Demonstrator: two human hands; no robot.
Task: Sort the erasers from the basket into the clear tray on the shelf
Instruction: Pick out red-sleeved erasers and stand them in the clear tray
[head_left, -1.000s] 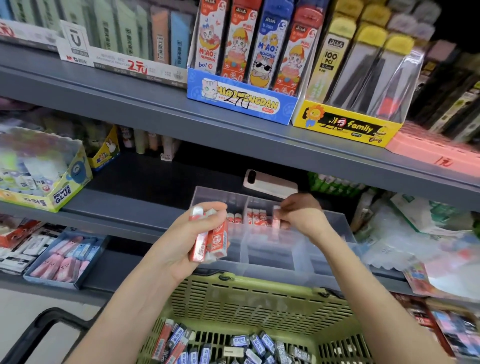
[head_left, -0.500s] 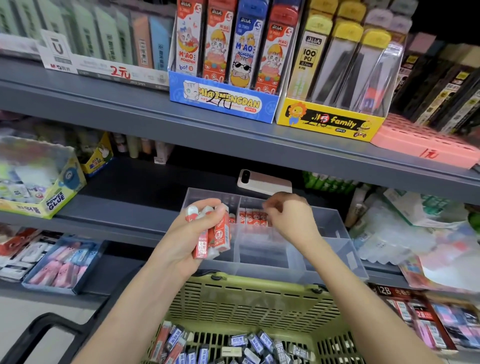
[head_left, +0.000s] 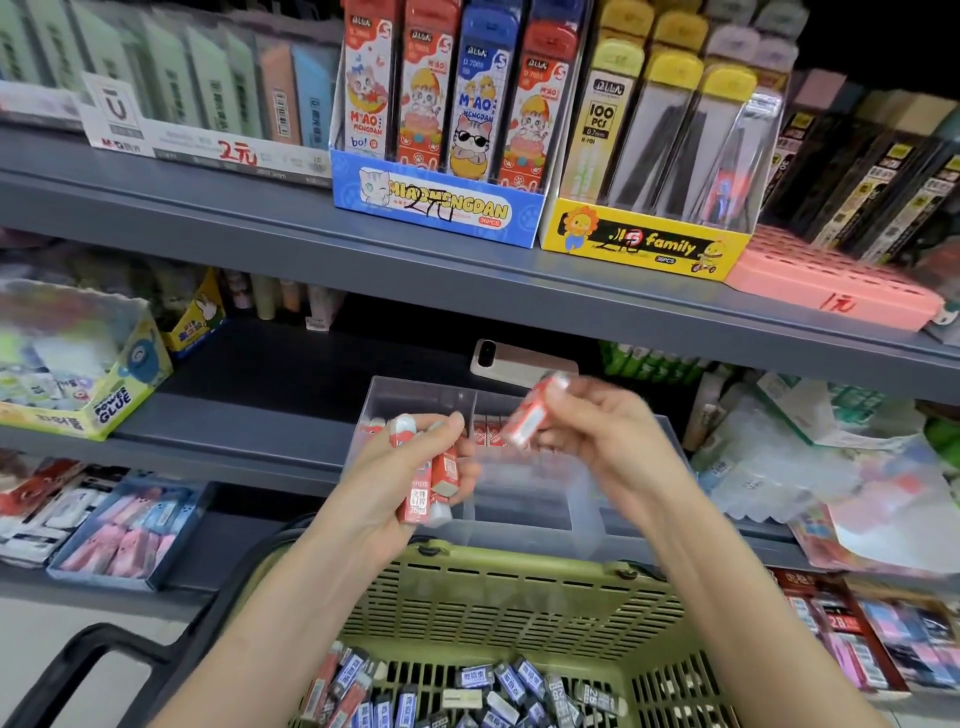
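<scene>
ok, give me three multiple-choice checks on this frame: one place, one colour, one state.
1. Where does the clear tray stand?
A. on the grey shelf, just behind the green basket
B. inside the basket
C. on the top shelf

2. What colour is the sleeve of the single eraser pinched by the right grip?
A. blue
B. red and white
C. green

3. What is the left grip doing?
A. open and empty
B. holding a bunch of red erasers
C. resting on the basket rim

Key:
1 A, the tray sits on the shelf with the basket's rim in front of it.
2 B, red and white show even through the blur.
3 B, its fingers curl round several red-sleeved erasers.
</scene>
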